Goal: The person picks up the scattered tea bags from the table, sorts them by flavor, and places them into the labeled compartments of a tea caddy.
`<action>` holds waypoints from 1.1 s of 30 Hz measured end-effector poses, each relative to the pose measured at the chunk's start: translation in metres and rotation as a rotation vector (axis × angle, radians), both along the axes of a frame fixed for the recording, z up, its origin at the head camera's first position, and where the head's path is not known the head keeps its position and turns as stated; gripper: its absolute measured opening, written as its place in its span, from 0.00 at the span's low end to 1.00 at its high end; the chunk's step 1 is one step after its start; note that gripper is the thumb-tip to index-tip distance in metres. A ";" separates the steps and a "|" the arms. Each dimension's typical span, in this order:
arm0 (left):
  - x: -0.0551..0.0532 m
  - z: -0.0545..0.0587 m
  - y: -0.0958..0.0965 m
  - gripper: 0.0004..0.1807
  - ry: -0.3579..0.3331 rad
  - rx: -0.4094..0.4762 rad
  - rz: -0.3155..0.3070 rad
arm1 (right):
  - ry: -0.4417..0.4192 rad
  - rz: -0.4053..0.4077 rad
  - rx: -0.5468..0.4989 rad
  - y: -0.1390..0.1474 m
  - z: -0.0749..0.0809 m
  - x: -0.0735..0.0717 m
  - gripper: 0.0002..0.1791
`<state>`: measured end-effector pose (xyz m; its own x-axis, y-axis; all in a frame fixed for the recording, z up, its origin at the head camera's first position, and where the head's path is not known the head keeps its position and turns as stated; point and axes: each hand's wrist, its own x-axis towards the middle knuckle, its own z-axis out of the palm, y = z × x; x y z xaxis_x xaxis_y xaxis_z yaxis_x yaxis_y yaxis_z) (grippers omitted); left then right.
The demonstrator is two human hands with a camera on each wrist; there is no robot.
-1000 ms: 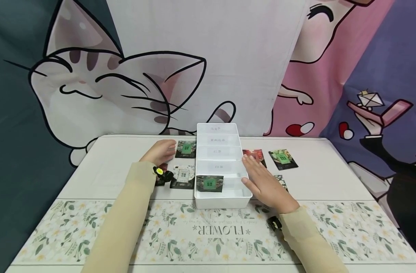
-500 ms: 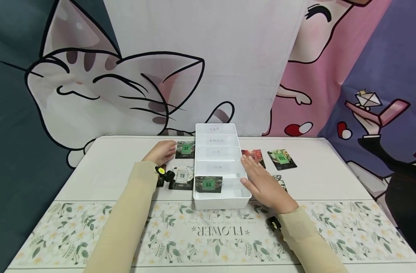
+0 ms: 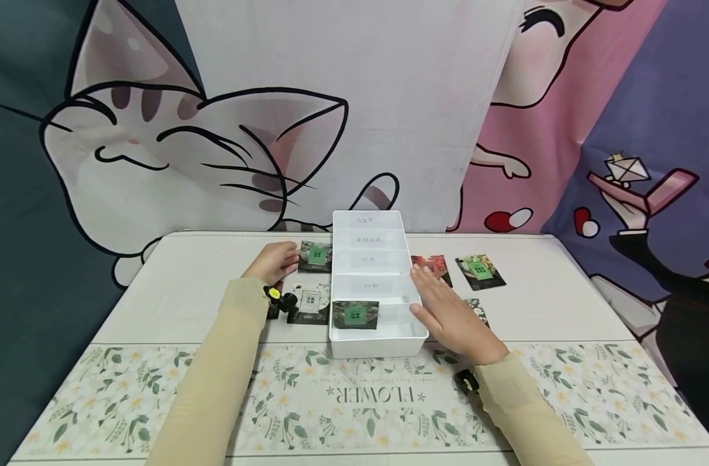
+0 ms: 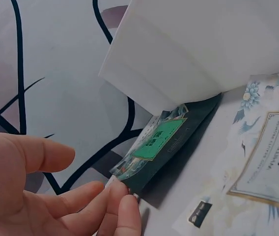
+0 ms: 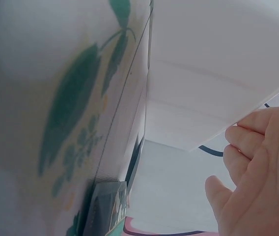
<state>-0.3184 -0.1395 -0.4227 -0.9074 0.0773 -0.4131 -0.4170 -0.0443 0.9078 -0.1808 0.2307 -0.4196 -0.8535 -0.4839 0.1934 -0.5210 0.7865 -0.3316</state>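
Note:
My left hand (image 3: pixel 274 262) is at the left edge of a dark tea sachet with a green label (image 3: pixel 316 257), left of a white divided box (image 3: pixel 380 348). In the left wrist view its fingertips touch the near corner of that sachet (image 4: pixel 161 142), and the thumb stands apart from it. The sachet slants beside the box wall. My right hand (image 3: pixel 456 317) lies along the box's right side with straight fingers, the fingertips right at the rim in the right wrist view. Another green-labelled sachet (image 3: pixel 356 315) sits in the box's nearest compartment.
A white tea sachet (image 3: pixel 309 304) lies left of the box, near a dark sachet (image 3: pixel 272 312) mostly hidden by the left wrist. To the right are a red sachet (image 3: pixel 435 265), a green and black one (image 3: pixel 480 272), and a floral one (image 3: pixel 478 310) partly behind the right hand.
My left fingers have shifted slightly at the green-labelled sachet's left edge, and that sachet has edged a little left. The right hand stays at the box.

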 end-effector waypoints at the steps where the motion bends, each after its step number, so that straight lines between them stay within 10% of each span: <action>1: 0.000 0.000 -0.001 0.30 0.002 -0.001 -0.004 | -0.005 -0.001 0.001 0.000 0.000 0.000 0.37; 19: -0.009 -0.009 0.014 0.29 0.008 0.122 -0.064 | -0.023 -0.004 0.002 0.000 0.000 -0.001 0.38; 33: -0.010 -0.015 0.019 0.29 0.055 0.002 -0.057 | -0.026 0.002 -0.006 0.000 0.001 -0.001 0.38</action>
